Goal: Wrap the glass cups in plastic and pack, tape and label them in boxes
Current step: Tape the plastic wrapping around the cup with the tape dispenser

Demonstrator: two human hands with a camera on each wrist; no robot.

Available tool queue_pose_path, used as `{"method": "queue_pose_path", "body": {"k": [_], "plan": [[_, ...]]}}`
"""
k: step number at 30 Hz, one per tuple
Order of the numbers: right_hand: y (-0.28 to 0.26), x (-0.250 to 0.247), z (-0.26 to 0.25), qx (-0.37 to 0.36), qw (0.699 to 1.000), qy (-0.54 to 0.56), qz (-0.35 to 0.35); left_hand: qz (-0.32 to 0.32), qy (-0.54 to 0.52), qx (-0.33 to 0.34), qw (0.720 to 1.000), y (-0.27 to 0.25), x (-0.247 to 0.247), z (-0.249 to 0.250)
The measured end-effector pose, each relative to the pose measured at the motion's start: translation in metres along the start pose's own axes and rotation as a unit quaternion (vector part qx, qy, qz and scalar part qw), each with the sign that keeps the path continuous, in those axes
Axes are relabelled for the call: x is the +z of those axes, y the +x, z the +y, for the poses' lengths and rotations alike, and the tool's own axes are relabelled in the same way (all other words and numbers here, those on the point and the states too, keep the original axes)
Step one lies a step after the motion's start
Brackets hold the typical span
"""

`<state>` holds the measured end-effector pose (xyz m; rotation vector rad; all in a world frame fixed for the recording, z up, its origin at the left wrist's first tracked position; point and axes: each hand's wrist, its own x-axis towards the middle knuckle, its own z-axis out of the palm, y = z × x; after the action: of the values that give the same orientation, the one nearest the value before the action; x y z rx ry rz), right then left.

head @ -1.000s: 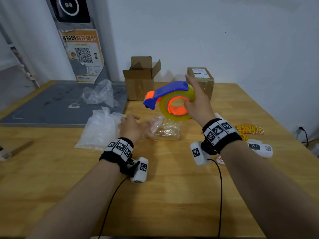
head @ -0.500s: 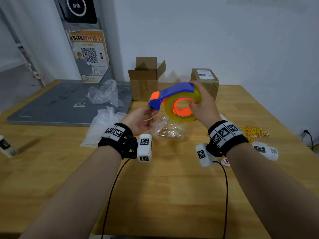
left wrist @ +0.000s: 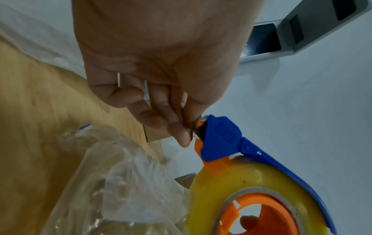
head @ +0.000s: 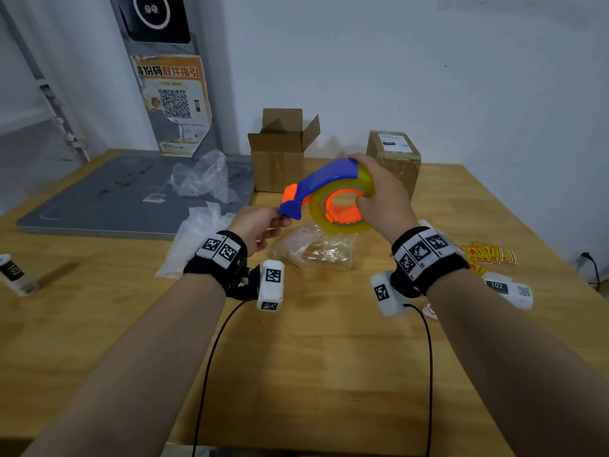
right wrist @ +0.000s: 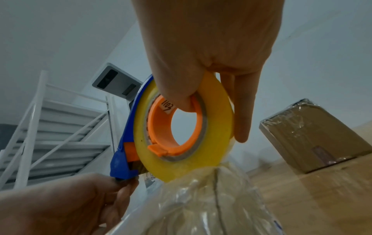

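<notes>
My right hand (head: 365, 183) holds a blue and orange tape dispenser (head: 329, 192) with a yellowish tape roll above the table, thumb in the orange core (right wrist: 177, 127) and fingers over the rim. The thumb and fingers of my left hand (head: 280, 221) pinch the dispenser's cutter end (left wrist: 201, 132). Below it a plastic-wrapped bundle (head: 316, 250) lies on the wooden table (head: 313, 357); what is inside it I cannot tell. An open cardboard box (head: 280, 156) stands at the back. To its right is a closed box (head: 393, 153) with tape and a label on it.
Crumpled clear plastic bags (head: 194, 239) lie left of the bundle, and another bag (head: 204, 176) rests on a grey mat (head: 108, 199) at the back left. Red and yellow stickers (head: 487, 253) and a white tagged device (head: 507, 288) lie on the right, with a second white device (head: 14, 273) at the far left.
My left hand has lifted off the plastic-wrapped bundle and come up to pinch the dispenser's cutter end. The right hand has kept the dispenser aloft in about the same place.
</notes>
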<state>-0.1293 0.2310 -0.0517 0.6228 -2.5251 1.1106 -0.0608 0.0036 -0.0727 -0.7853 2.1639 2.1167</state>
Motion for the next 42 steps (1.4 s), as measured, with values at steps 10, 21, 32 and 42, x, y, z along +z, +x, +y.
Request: {"method": "queue_pose_path", "body": {"k": [10, 21, 32, 42], "plan": [[0.0, 0.003, -0.008, 0.074, 0.997, 0.007, 0.0, 0.024, 0.024, 0.02, 0.999, 0.0, -0.009, -0.006], [-0.019, 0.034, 0.007, 0.202, 0.937, 0.263, 0.112, -0.012, -0.063, 0.044, 0.997, 0.002, 0.002, -0.008], [-0.007, 0.025, 0.002, 0.168, 0.957, 0.197, 0.128, 0.009, -0.075, 0.059, 0.995, 0.005, 0.013, -0.027], [-0.004, -0.02, 0.016, 0.125, 0.979, 0.08, 0.136, 0.021, -0.046, 0.051, 0.997, 0.01, 0.01, -0.031]]}}
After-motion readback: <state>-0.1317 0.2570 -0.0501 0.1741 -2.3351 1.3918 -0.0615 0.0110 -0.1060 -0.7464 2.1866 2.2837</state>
